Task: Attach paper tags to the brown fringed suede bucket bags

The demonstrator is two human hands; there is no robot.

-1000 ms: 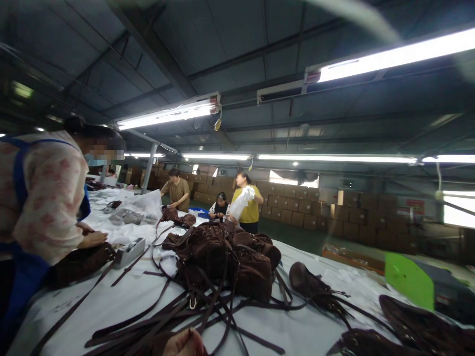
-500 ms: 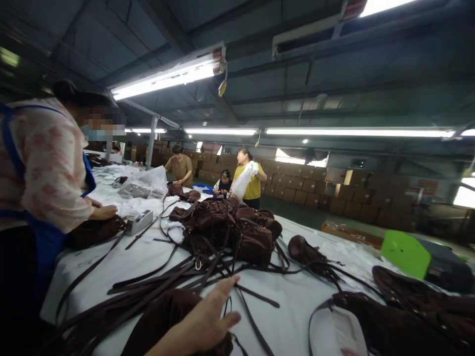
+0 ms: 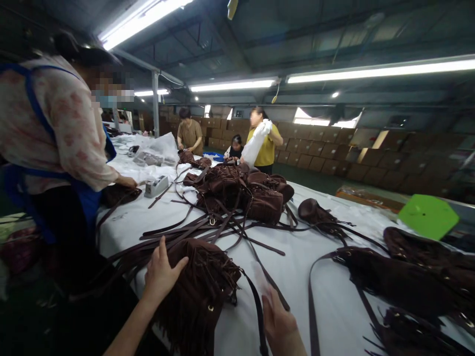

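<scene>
A brown suede fringed bag lies on the white table near its front edge, its strap running toward me. My left hand rests flat on the bag's left side, fingers apart and thumb out. My right hand is low in the frame just right of the strap, fingers curled. A pale blurred sliver rises from it; I cannot tell what it is or whether it is gripped.
A heap of brown bags and loose straps fills mid-table, with more bags at right. At left, a co-worker in a blue apron leans over a tape dispenser. People and stacked boxes stand beyond.
The view has tipped down. My left hand has moved from the bag's right side to its left edge. My right hand has come up into view.
</scene>
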